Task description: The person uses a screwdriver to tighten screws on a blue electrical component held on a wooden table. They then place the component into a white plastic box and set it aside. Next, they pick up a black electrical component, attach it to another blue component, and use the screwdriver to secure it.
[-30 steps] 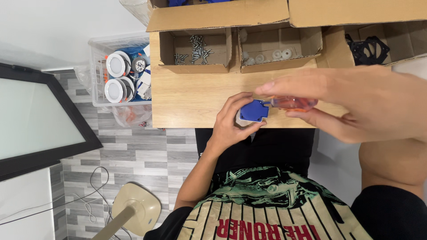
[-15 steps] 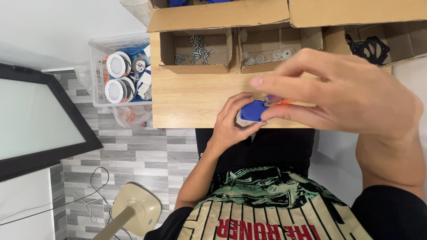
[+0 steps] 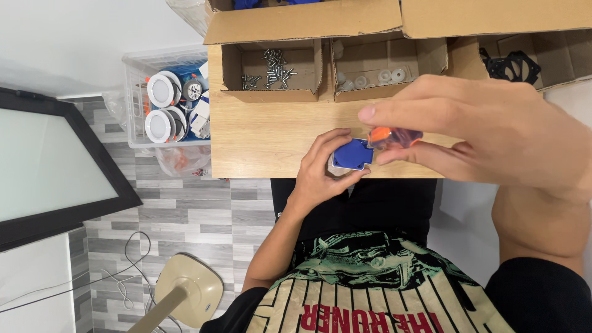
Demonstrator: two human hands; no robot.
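A pale wooden workbench [image 3: 271, 132] runs across the upper centre of the frame above grey plank flooring, a dark-framed panel [image 3: 49, 166] filling the left edge. At centre, the left hand [image 3: 317, 169] grips a small blue plastic part [image 3: 351, 154] at the bench's near edge, fingers wrapped under it. The right hand [image 3: 493, 132], large at right, pinches an orange-handled screwdriver [image 3: 394, 135] whose tip meets the blue part (the contact itself is hidden). Judging by this, fastening looks under way, not finished. Above, open cardboard boxes hold screws [image 3: 271, 68] and white washers [image 3: 379, 77]; a clear bin of round white light fittings [image 3: 163, 108] sits upper left.
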